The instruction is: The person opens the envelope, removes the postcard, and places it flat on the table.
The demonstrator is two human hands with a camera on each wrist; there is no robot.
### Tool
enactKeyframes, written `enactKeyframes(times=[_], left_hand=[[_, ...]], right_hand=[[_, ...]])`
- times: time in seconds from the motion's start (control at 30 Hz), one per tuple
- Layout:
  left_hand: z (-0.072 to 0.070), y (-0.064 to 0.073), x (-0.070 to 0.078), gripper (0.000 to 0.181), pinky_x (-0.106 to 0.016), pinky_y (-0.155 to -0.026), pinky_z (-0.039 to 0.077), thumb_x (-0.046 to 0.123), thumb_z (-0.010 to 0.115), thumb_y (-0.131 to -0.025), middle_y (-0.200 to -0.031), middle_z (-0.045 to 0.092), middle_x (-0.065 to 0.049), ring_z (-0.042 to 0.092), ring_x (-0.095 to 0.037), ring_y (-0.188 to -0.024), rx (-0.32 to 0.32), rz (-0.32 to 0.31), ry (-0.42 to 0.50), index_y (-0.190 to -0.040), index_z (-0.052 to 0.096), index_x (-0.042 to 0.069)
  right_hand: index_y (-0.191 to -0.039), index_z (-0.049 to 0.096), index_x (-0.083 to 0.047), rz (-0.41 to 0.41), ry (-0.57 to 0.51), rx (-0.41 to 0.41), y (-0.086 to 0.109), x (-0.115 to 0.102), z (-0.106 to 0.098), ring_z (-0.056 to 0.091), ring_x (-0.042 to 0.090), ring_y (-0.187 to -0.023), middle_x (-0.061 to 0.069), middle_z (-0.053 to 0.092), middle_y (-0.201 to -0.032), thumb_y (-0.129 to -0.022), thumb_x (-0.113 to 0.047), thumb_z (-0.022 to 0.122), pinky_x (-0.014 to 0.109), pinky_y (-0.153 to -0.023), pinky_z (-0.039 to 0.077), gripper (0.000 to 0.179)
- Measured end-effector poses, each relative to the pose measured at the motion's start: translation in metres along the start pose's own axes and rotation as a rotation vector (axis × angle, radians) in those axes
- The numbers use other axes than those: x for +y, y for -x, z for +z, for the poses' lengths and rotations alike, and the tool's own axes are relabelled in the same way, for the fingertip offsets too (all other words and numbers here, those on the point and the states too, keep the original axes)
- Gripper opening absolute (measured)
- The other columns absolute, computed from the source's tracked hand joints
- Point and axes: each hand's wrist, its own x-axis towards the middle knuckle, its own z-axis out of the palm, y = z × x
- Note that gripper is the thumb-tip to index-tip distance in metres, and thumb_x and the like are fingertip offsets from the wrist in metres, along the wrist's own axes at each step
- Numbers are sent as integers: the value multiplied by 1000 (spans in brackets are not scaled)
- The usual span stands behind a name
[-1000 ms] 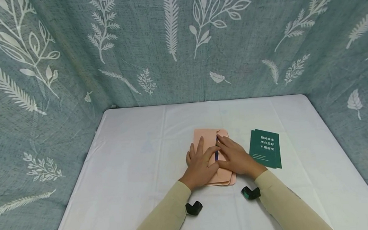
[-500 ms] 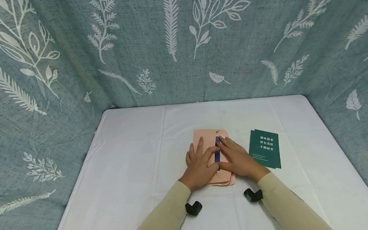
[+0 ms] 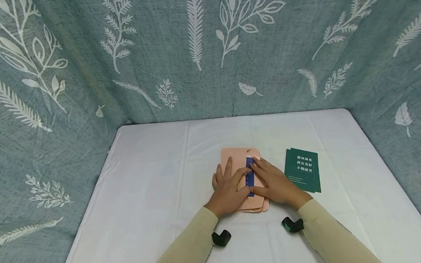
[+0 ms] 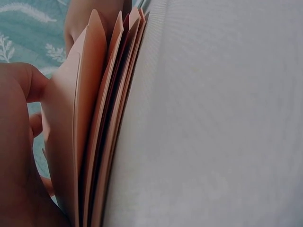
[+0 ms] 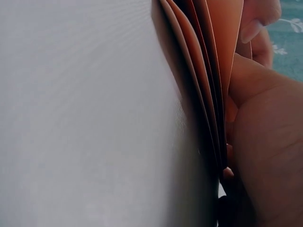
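Note:
A flat, layered pink paper folder (image 3: 253, 202) with rounded corners lies at the middle of the table. Down its front runs a blue strip (image 3: 249, 161) with pale marks, showing between two pink edges. My left hand (image 3: 228, 192) rests on the left part of the pink cover, fingers spread. On the right part lies my right hand (image 3: 275, 183), fingers extended and thumb by the strip's lower end. Both thumbs come close together over the strip. In the left wrist view the folder's layers (image 4: 102, 109) fan apart at the edge, with dark red and black between.
Two overlapping dark green cards (image 3: 307, 178) with white writing lie to the right of the folder. The white cloth (image 3: 156, 182) covers the table, and a green leaf-patterned curtain (image 3: 177, 38) hangs behind and at both sides.
My right hand has shifted slightly to the right, and the blue strip shows wider than before. My left hand and the green cards have stayed in place.

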Motion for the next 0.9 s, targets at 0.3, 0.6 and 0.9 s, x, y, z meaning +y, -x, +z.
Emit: enactKeyframes(times=[0.3, 0.6, 0.9], left_hand=[[0, 0, 1, 56, -77, -119, 0, 39, 55, -100, -182, -2, -12, -9, -56, -159, 6, -4, -11, -155, 57, 35], [0, 1, 1, 57, -77, -119, 0, 38, 55, -98, -182, 0, -13, -7, -57, -159, 14, -9, -17, -155, 58, 34], [2, 0, 2, 58, -75, -120, -1, 37, 55, -96, -182, 1, -13, -8, -56, -159, 13, -19, -25, -154, 58, 35]], right_hand=[[-171, 34, -6, 13, -2, 0, 5, 2, -1, 10, 37, -165, 14, 19, -179, -103, -60, 67, 65, -125, 16, 93], [-170, 34, -5, -1, -8, 3, 13, 6, -2, 11, 39, -164, 15, 20, -179, -104, -60, 66, 64, -126, 14, 92], [-171, 34, -7, 28, -17, -3, 20, 8, -4, 10, 38, -164, 12, 18, -180, -104, -59, 67, 65, -126, 12, 92]])
